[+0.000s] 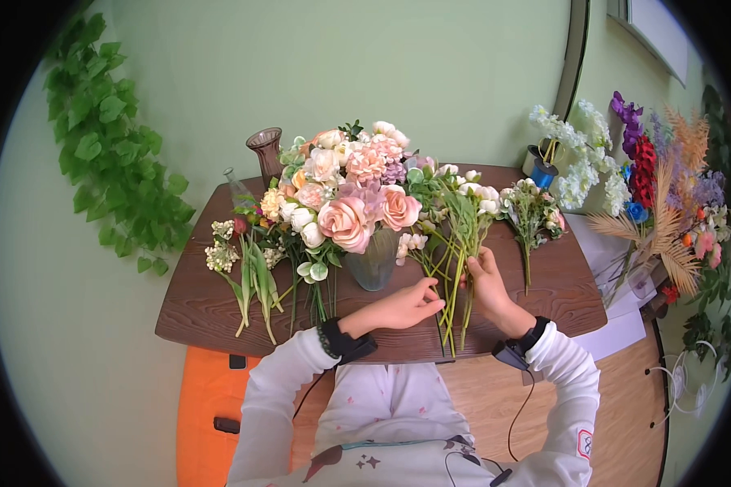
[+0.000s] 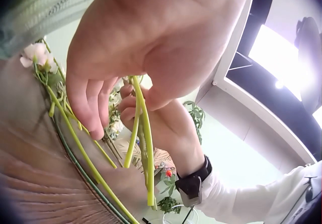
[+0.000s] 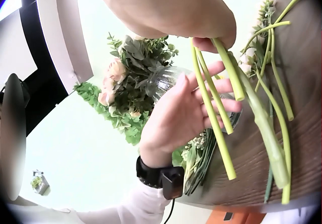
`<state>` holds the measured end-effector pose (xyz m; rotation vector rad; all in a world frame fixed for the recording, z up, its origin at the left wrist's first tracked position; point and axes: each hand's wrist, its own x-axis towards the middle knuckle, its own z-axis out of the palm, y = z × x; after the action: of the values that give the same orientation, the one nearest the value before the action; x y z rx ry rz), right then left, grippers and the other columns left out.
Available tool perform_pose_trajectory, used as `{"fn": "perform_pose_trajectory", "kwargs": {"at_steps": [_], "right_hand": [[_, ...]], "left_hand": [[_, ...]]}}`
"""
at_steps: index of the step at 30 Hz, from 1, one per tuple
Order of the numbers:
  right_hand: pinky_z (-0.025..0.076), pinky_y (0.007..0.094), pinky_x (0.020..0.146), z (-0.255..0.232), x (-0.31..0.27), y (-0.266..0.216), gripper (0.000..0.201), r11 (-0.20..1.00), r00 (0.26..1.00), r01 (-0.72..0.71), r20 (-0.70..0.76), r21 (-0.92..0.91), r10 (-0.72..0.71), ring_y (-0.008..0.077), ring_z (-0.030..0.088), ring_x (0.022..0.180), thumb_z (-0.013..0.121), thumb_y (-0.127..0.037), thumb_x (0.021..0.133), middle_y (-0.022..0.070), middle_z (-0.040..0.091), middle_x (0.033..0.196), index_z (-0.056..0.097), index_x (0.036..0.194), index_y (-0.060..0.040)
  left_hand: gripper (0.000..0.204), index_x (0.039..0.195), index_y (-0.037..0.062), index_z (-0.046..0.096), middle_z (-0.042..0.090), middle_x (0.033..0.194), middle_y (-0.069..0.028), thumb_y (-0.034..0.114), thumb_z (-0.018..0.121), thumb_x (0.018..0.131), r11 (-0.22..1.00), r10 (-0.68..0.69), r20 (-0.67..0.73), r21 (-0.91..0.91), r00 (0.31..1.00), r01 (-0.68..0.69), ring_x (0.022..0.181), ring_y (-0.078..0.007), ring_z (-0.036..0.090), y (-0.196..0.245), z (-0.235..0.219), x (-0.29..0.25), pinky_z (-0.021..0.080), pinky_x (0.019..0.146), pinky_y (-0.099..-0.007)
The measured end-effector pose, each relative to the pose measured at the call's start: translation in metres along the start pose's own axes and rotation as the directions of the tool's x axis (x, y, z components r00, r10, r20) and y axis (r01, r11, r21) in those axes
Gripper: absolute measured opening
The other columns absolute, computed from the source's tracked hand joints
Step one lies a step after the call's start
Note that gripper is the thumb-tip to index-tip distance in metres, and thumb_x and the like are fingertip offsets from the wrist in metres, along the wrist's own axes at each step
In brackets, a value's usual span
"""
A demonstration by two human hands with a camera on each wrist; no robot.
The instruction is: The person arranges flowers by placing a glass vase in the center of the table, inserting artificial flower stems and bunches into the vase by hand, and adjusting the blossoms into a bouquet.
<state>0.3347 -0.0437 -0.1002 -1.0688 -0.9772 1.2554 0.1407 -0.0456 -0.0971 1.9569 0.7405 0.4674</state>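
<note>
My right hand [image 1: 491, 290] grips a bunch of green stems [image 1: 466, 235] above the table's front right part. In the right wrist view the cut ends of several stems [image 3: 211, 108] hang below the right hand [image 3: 176, 7]. My left hand [image 1: 404, 307] is just left of these stems, palm facing them, fingers loosely extended and holding nothing; the left hand [image 3: 176, 116] also shows so behind the stems in the right wrist view. The left wrist view has the left hand [image 2: 156, 38] in front, partly hiding the right hand [image 2: 163, 126]. More stems lie on the table.
A glass vase [image 1: 372, 266] with pink and white flowers [image 1: 345, 221] stands mid-table. Tulip stems [image 1: 257, 284] lie at the left, a small flower bunch [image 1: 529, 219] at the right. Behind are a brown vase [image 1: 266, 152] and blue spool [image 1: 544, 173]; more flowers [image 1: 643, 166] stand far right.
</note>
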Motion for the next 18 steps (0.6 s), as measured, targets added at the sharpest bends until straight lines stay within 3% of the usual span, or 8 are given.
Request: {"fn": "perform_pose_trajectory", "kwargs": {"at_steps": [1, 2, 4, 8, 10, 13, 18], "right_hand": [[0.043, 0.0236, 0.057, 0.004, -0.005, -0.002, 0.020, 1.000, 1.000, 0.016, 0.026, 0.004, -0.016, 0.0090, 0.047, 0.066, 0.037, -0.013, 0.095, 0.0029, 0.048, 0.085, 0.034, 0.114, -0.0078], [0.041, 0.0232, 0.055, 0.007, -0.009, -0.004, 0.021, 0.999, 0.998, 0.034, 0.053, 0.009, -0.034, 0.0088, 0.046, 0.063, 0.036, -0.014, 0.096, 0.0028, 0.047, 0.084, 0.033, 0.115, -0.0081], [0.038, 0.0218, 0.051, 0.014, -0.016, -0.008, 0.023, 0.999, 0.997, 0.036, 0.075, 0.001, -0.036, 0.0078, 0.044, 0.059, 0.036, -0.016, 0.096, 0.0018, 0.046, 0.081, 0.031, 0.117, -0.0104], [0.032, 0.0194, 0.045, 0.013, -0.020, -0.011, 0.023, 0.997, 0.994, -0.028, 0.108, 0.070, 0.021, 0.0040, 0.039, 0.055, 0.039, -0.017, 0.095, -0.0027, 0.044, 0.071, 0.032, 0.116, -0.0143], [0.029, 0.0190, 0.042, 0.015, -0.020, -0.016, 0.022, 0.999, 0.999, -0.043, 0.031, -0.004, 0.043, 0.0033, 0.036, 0.050, 0.045, -0.017, 0.093, -0.0040, 0.042, 0.067, 0.035, 0.112, -0.0137], [0.026, 0.0190, 0.039, 0.010, -0.017, -0.015, 0.021, 0.999, 1.000, -0.009, -0.026, -0.052, 0.007, 0.0035, 0.033, 0.046, 0.050, -0.015, 0.090, -0.0041, 0.040, 0.066, 0.037, 0.107, -0.0131], [0.024, 0.0197, 0.037, -0.006, 0.000, -0.013, 0.016, 0.998, 0.994, 0.007, -0.108, -0.058, -0.014, 0.0040, 0.032, 0.044, 0.049, -0.014, 0.090, -0.0036, 0.039, 0.063, 0.038, 0.101, -0.0119]], "left_hand": [[0.037, 0.120, -0.0003, 0.036, 0.058, 0.098, -0.0091, 0.025, 0.045, 0.094, 0.999, 0.002, -0.068, -0.035, 0.998, -0.005, 0.086, -0.0131, 0.058, -0.003, 0.005, 0.007, 0.046, 0.073, -0.0247], [0.037, 0.120, -0.0003, 0.036, 0.058, 0.098, -0.0091, 0.025, 0.045, 0.094, 0.999, 0.004, -0.066, -0.034, 0.998, -0.006, 0.086, -0.0131, 0.058, -0.005, 0.009, 0.013, 0.046, 0.073, -0.0247], [0.025, 0.109, 0.0009, 0.040, 0.055, 0.084, -0.0046, 0.021, 0.042, 0.095, 0.977, 0.024, -0.013, -0.211, 1.000, -0.027, 0.071, -0.0106, 0.053, -0.006, 0.013, 0.022, 0.044, 0.064, -0.0236], [0.018, 0.097, 0.0036, 0.041, 0.047, 0.072, -0.0001, 0.021, 0.039, 0.096, 0.982, 0.021, -0.029, -0.186, 0.999, -0.026, 0.059, -0.0076, 0.043, -0.005, 0.021, 0.029, 0.038, 0.053, -0.0222], [0.017, 0.091, 0.0056, 0.040, 0.040, 0.066, 0.0014, 0.021, 0.037, 0.096, 0.968, 0.039, -0.104, -0.241, 0.994, -0.063, 0.054, -0.0065, 0.036, -0.004, 0.025, 0.027, 0.033, 0.047, -0.0225], [0.020, 0.087, 0.0064, 0.039, 0.038, 0.063, 0.0021, 0.023, 0.033, 0.097, 0.976, 0.026, -0.205, -0.208, 0.979, -0.069, 0.052, -0.0058, 0.035, -0.005, 0.022, 0.023, 0.033, 0.045, -0.0223], [0.023, 0.086, 0.0063, 0.039, 0.038, 0.059, 0.0018, 0.024, 0.030, 0.098, 0.967, -0.038, -0.201, -0.256, 0.979, -0.016, 0.049, -0.0068, 0.036, 0.005, 0.018, 0.016, 0.033, 0.045, -0.0230]]}}
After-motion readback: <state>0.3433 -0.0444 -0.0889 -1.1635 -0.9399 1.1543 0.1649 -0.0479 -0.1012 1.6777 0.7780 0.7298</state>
